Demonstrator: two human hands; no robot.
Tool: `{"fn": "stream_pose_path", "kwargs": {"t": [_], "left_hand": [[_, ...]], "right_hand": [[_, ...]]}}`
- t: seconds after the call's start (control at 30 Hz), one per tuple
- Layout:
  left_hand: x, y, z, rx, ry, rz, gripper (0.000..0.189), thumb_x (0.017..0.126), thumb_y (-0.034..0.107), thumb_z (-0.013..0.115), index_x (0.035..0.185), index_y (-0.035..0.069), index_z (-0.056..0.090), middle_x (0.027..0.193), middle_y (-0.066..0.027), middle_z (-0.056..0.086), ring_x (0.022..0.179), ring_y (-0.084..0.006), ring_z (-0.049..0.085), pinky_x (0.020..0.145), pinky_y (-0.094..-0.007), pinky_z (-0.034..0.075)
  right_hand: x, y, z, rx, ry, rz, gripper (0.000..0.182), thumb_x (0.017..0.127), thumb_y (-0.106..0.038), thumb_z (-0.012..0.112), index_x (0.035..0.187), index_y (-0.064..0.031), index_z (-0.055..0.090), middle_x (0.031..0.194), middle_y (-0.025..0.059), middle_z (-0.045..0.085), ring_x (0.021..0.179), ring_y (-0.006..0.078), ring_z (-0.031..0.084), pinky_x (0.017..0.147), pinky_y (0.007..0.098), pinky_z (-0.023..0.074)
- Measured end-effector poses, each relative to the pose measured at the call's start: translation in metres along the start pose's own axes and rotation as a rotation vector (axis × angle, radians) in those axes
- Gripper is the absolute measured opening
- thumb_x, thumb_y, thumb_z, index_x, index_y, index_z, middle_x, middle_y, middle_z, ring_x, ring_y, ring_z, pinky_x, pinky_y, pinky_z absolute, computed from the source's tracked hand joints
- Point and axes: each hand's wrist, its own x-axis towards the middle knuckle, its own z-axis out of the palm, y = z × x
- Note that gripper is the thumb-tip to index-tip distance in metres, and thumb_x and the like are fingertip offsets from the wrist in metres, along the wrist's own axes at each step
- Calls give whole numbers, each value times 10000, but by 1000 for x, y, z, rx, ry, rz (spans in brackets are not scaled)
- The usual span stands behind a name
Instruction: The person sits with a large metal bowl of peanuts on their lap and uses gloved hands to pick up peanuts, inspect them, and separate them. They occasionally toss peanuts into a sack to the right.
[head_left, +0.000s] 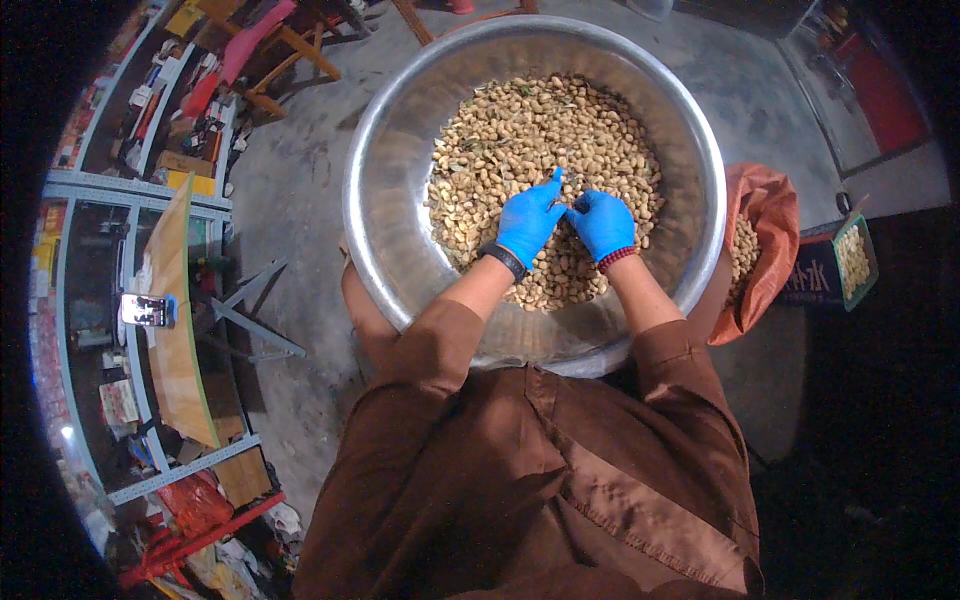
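Note:
A large round metal basin (382, 247) stands in front of me, holding a wide heap of tan, peanut-like pods or nuts (555, 127) with bits of green leaf among them. Over the near half of the heap is my left hand (529, 221), in a blue glove, its index finger stretched forward. My right hand (602, 225), gloved in blue too, is close beside it with curled fingers. The thumbs and fingertips come near each other around a small dark bit; whether either hand grips it is too small to tell.
An orange woven sack (772, 225) with similar nuts leans at the basin's right. Beyond it is a box (862, 281) holding pale pieces. On the left are metal shelving (135, 191), a folding table (176, 322) and a phone (144, 310). Wooden furniture (300, 49) stands at the upper left.

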Motion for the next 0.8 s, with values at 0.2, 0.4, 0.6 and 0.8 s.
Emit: {"fn": "stream_pose_path", "kwargs": {"t": [0.2,0.4,0.6,0.8], "left_hand": [[-6,3,-8,-103,101,-142,564,734,242,701,1250,121,508,725,-97,602,630,-233,576,590,-340,468],[-11,0,-16,-496,103,-343,545,746,207,722,1225,41,525,669,-15,577,576,-106,533,517,-265,440],[-14,15,-45,-862,-59,-523,503,806,178,647,1250,8,484,911,-49,615,687,-99,589,548,-208,449],[-20,17,-51,-867,-161,-467,504,779,143,662,1247,43,503,905,-22,611,729,-87,580,570,-206,447]], "right_hand": [[-1,6,7,-58,45,-114,165,705,-247,653,783,-105,679,804,142,644,739,315,622,671,413,501],[-10,-2,1,235,9,-144,156,710,-224,639,734,-74,674,749,145,636,672,290,620,634,383,493],[-11,7,4,446,-6,-121,171,717,-212,671,735,-42,659,712,114,637,633,213,618,604,317,482],[-19,-3,-3,548,-15,-112,147,767,-166,672,781,-23,647,697,39,630,622,94,556,579,244,449]]}}
